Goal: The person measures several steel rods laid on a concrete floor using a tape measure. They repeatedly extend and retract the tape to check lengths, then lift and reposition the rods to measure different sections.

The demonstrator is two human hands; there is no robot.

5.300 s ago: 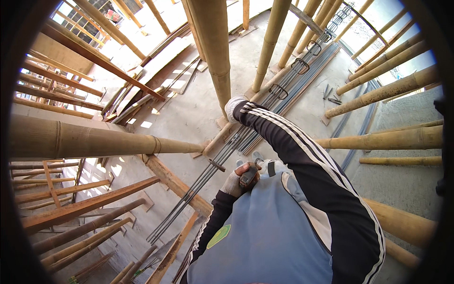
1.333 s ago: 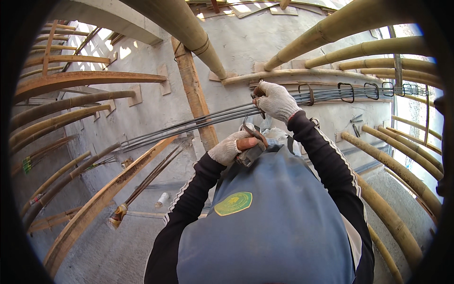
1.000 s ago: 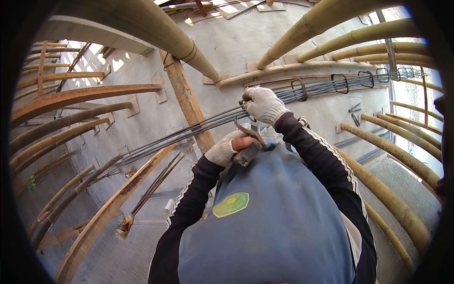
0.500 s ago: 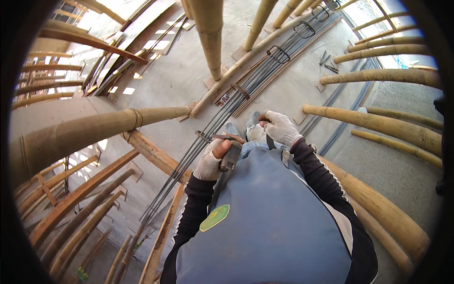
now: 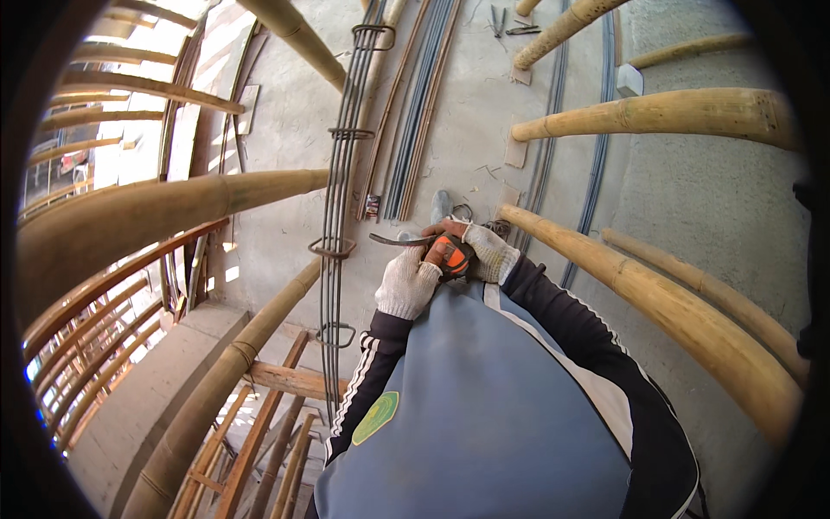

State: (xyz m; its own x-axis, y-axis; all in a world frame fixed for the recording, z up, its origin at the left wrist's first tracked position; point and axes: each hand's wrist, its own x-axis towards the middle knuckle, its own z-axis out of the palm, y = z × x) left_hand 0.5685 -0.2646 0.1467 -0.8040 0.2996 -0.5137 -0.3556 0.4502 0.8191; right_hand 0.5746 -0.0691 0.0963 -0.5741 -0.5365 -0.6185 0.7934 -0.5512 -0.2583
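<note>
My left hand [image 5: 410, 284], in a white glove with bare fingertips, is wrapped round an orange and black tape measure [image 5: 453, 257] in front of my waist. My right hand [image 5: 491, 253], gloved the same way, closes over the tape measure's far right side, its fingertips touching the top. A dark, thin, curved strip [image 5: 399, 241] sticks out leftward from between the hands; I cannot tell whether it is a tool handle or the tape's blade. Left of my hands runs a bundle of long steel bars [image 5: 332, 186] with stirrups [image 5: 332, 248] around it.
Bamboo poles [image 5: 657, 117] stand around me, one passing close on my right [image 5: 692, 307]. More steel bars [image 5: 418, 112] lie on the concrete floor ahead, with hand tools [image 5: 521, 30] beyond. Timber beams [image 5: 294, 379] are at lower left.
My right hand has moved left and come onto the tape measure, whose orange face now shows. My view has turned, so the bar bundle appears more upright and further left.
</note>
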